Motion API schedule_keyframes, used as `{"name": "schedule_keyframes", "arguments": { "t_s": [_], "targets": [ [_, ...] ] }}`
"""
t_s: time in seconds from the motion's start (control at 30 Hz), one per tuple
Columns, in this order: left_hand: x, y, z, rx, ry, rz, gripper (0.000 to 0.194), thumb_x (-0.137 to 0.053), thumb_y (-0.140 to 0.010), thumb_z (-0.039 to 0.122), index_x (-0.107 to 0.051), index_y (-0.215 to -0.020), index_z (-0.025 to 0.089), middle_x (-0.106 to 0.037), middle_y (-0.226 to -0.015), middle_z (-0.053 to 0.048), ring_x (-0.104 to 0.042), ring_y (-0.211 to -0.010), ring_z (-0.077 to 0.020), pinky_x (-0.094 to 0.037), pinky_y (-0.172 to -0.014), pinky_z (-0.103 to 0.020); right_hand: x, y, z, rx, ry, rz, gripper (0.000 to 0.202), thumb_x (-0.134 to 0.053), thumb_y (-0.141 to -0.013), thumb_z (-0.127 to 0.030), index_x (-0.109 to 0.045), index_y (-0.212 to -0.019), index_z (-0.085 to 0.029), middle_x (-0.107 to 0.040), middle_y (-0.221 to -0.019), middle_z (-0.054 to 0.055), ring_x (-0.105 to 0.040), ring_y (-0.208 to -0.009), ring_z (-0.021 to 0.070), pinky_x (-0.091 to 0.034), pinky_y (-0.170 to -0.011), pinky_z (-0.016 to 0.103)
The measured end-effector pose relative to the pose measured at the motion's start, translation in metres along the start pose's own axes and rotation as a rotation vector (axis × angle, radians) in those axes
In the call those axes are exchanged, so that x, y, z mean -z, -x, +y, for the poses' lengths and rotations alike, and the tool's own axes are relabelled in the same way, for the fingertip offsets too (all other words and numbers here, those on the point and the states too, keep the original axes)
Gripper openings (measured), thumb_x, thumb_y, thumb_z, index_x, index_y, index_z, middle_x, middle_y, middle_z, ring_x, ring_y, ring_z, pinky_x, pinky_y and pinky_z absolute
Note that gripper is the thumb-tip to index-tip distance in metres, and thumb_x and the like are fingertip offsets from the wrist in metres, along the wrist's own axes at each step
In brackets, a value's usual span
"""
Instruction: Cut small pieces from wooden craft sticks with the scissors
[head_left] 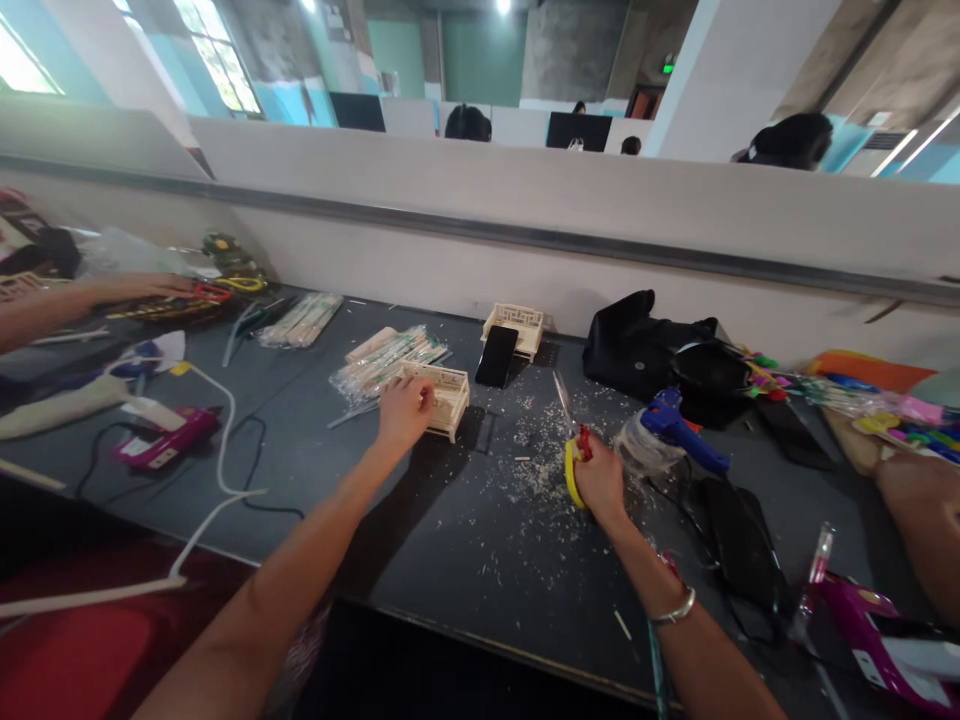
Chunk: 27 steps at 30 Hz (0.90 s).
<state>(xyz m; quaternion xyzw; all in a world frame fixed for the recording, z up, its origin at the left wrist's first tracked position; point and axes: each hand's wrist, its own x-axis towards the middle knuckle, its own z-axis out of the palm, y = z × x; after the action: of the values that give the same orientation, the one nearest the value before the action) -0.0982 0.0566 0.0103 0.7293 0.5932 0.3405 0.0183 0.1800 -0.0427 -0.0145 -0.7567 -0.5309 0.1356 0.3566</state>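
Near the middle of the dark table stands a small wooden model bench (454,408). My left hand (405,408) is at its left side with curled fingers; whether they grip the bench or a small piece is hidden. My right hand (600,478) is wrapped round the red and yellow handles of a pair of scissors (572,470), whose blades point away from me. Behind, a black phone (497,357) leans against a second small wooden bench (517,322). Plastic packs of wooden sticks (390,362) lie just behind my left hand.
Small wood scraps (536,480) litter the table (450,550). A black bag (637,345), blue glue gun (686,432) and black pouch (742,540) lie right. At left are a magenta device (166,438) and white cable (227,430). Other people's hands show at both sides.
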Motion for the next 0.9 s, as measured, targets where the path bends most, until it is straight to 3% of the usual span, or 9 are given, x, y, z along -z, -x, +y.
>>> {"name": "schedule_keyframes", "arguments": {
  "t_s": [0.2,0.33,0.43,0.57,0.7,0.9],
  "targets": [
    [-0.001,0.011,0.012,-0.040,-0.024,0.051,0.017,-0.048,-0.073,0.012,-0.062,-0.080,0.019,-0.066,-0.085,-0.010,-0.057,-0.087,-0.0286,-0.038,-0.079,-0.041,0.001,0.000,-0.001,0.002,0.009,-0.015,0.013,-0.045,-0.069,-0.021,-0.058,-0.072,-0.020,-0.058,-0.061,-0.001,-0.050,-0.057,0.0148,-0.031,-0.055,0.023],
    [0.002,0.028,0.040,-0.256,0.120,0.110,0.017,-0.046,-0.081,0.016,-0.062,-0.081,0.020,-0.066,-0.083,-0.009,-0.056,-0.083,-0.0252,-0.038,-0.079,-0.040,0.000,0.001,-0.001,0.011,-0.003,-0.012,0.013,-0.044,-0.070,-0.022,-0.057,-0.070,-0.020,-0.057,-0.060,-0.001,-0.048,-0.056,0.0141,-0.030,-0.054,0.023],
    [-0.009,0.044,0.064,-0.440,0.204,-0.073,0.017,-0.047,-0.082,0.017,-0.063,-0.083,0.021,-0.066,-0.082,-0.007,-0.055,-0.082,-0.0219,-0.040,-0.077,-0.036,-0.001,0.000,0.000,0.014,-0.017,-0.001,0.012,-0.045,-0.068,-0.021,-0.057,-0.070,-0.021,-0.057,-0.060,-0.001,-0.048,-0.056,0.0138,-0.030,-0.053,0.023],
    [-0.030,0.051,0.083,-0.428,0.104,-0.297,0.017,-0.047,-0.083,0.016,-0.064,-0.085,0.018,-0.065,-0.084,-0.008,-0.055,-0.085,-0.0227,-0.042,-0.074,-0.036,-0.002,-0.002,0.000,0.012,-0.033,0.006,0.010,-0.049,-0.064,-0.019,-0.058,-0.068,-0.021,-0.058,-0.059,-0.002,-0.049,-0.055,0.0137,-0.030,-0.053,0.022],
    [-0.040,0.041,0.088,-0.339,0.018,-0.391,0.015,-0.050,-0.080,0.012,-0.064,-0.083,0.017,-0.064,-0.085,-0.009,-0.057,-0.085,-0.0222,-0.044,-0.076,-0.035,-0.003,-0.002,0.000,0.008,-0.040,0.007,0.009,-0.051,-0.064,-0.019,-0.058,-0.068,-0.022,-0.059,-0.058,-0.001,-0.049,-0.054,0.0140,-0.030,-0.052,0.023],
    [-0.045,0.042,0.091,-0.312,0.132,-0.456,0.011,-0.053,-0.078,0.014,-0.063,-0.076,0.018,-0.063,-0.079,-0.006,-0.059,-0.083,-0.0201,-0.045,-0.077,-0.031,-0.002,0.000,0.001,0.008,-0.053,0.011,0.011,-0.050,-0.063,-0.020,-0.059,-0.069,-0.022,-0.060,-0.060,-0.001,-0.050,-0.056,0.0143,-0.031,-0.052,0.023]
  ]
}}
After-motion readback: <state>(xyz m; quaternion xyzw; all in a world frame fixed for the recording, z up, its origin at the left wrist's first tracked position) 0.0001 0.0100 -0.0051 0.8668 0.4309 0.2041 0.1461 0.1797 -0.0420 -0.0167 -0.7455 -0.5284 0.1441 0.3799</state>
